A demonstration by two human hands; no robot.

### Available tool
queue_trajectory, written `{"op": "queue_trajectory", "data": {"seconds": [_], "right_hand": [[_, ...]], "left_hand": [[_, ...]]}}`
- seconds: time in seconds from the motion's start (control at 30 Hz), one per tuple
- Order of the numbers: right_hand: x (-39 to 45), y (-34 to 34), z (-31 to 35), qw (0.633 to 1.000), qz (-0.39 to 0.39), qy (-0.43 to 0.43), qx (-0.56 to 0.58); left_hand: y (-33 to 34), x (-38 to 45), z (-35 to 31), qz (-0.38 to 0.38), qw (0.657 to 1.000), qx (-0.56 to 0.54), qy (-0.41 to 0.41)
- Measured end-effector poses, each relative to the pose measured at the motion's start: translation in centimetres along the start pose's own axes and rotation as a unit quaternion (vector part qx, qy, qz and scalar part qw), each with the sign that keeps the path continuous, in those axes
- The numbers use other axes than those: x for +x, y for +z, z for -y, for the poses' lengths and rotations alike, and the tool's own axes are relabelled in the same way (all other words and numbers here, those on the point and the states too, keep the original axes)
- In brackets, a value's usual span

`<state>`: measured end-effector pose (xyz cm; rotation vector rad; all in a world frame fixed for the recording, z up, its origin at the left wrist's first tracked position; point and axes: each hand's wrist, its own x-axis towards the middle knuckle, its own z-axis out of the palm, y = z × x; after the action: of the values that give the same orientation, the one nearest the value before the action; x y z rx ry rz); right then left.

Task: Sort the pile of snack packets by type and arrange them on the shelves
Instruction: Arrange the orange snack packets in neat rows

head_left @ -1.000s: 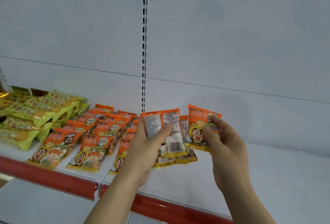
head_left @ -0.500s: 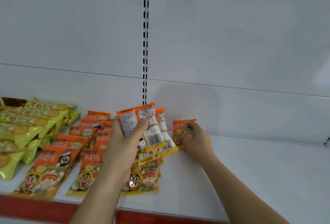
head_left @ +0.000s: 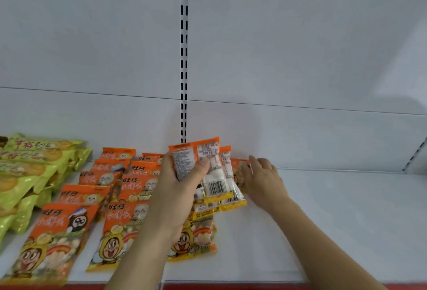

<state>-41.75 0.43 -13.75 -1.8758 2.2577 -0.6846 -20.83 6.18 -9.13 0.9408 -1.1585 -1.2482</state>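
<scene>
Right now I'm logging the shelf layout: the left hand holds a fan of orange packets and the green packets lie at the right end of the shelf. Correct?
Not quite. In the head view the left hand does hold the orange packets, but the green packets lie at the left end of the shelf, not the right.

Orange snack packets (head_left: 129, 199) lie in overlapping rows on the white shelf (head_left: 335, 220), beside stacked green packets (head_left: 27, 174).

Hands (head_left: 221, 188) among orange packets (head_left: 208, 174)
</scene>
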Motion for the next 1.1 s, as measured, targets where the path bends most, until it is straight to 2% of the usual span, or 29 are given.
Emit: {"op": "queue_trajectory", "data": {"seconds": [0.07,0.1,0.17,0.2,0.27,0.4,0.47,0.57,0.67,0.77,0.83,0.9,0.93,1.0,1.07,1.1], "right_hand": [[-1.7,-2.7,1.3,0.987,-0.081,0.005,0.137],[-2.9,-4.1,1.9,0.969,-0.104,0.010,0.222],[-6.0,-6.6,3.7,0.922,-0.089,-0.009,0.377],[-7.6,-7.3,4.4,0.911,-0.060,-0.036,0.407],[-9.4,-7.3,4.9,0.928,-0.021,-0.083,0.362],[-10.2,-6.4,4.5,0.924,-0.040,-0.070,0.373],[-10.4,-6.7,4.0,0.901,-0.043,-0.042,0.429],[-10.5,-7.0,3.7,0.838,-0.044,0.012,0.543],[-10.0,-6.9,3.3,0.796,-0.046,0.053,0.602],[-9.8,-7.6,2.8,0.814,-0.131,0.033,0.565],[-9.8,-8.0,2.3,0.853,-0.228,-0.003,0.470],[-10.0,-7.6,2.4,0.902,-0.265,-0.097,0.328],[-10.2,-7.0,2.6,0.919,-0.250,-0.149,0.267],[-10.7,-5.8,2.9,0.934,-0.168,-0.221,0.225],[-11.0,-5.4,3.0,0.927,-0.103,-0.236,0.275],[-11.0,-5.3,2.9,0.914,-0.097,-0.227,0.321]], "left_hand": [[0.2,0.2,0.0,-0.006,1.000,0.012,0.013],[0.5,0.2,0.0,-0.010,1.000,0.020,0.020],[1.3,0.0,0.0,-0.024,0.999,0.036,0.030],[1.7,-0.1,0.0,-0.031,0.998,0.043,0.033],[2.6,-0.3,0.0,-0.041,0.997,0.059,0.041],[4.6,-1.2,-0.5,-0.003,0.994,0.108,0.031],[5.2,-1.7,-0.5,0.023,0.997,0.076,0.013],[5.0,-1.7,-0.3,0.038,0.999,0.035,-0.007],[4.7,-1.7,0.0,0.016,0.998,0.062,0.000],[4.1,-1.4,0.2,-0.036,0.994,0.097,0.018],[3.6,-1.2,0.1,-0.058,0.992,0.108,0.029],[3.8,-1.3,0.1,-0.064,0.990,0.114,0.046],[4.1,-1.4,0.1,-0.062,0.990,0.113,0.052],[4.7,-1.6,0.0,-0.061,0.994,0.082,0.051],[4.8,-1.6,0.0,-0.063,0.997,0.039,0.032],[4.7,-1.5,0.0,-0.066,0.997,0.029,0.023]]}}
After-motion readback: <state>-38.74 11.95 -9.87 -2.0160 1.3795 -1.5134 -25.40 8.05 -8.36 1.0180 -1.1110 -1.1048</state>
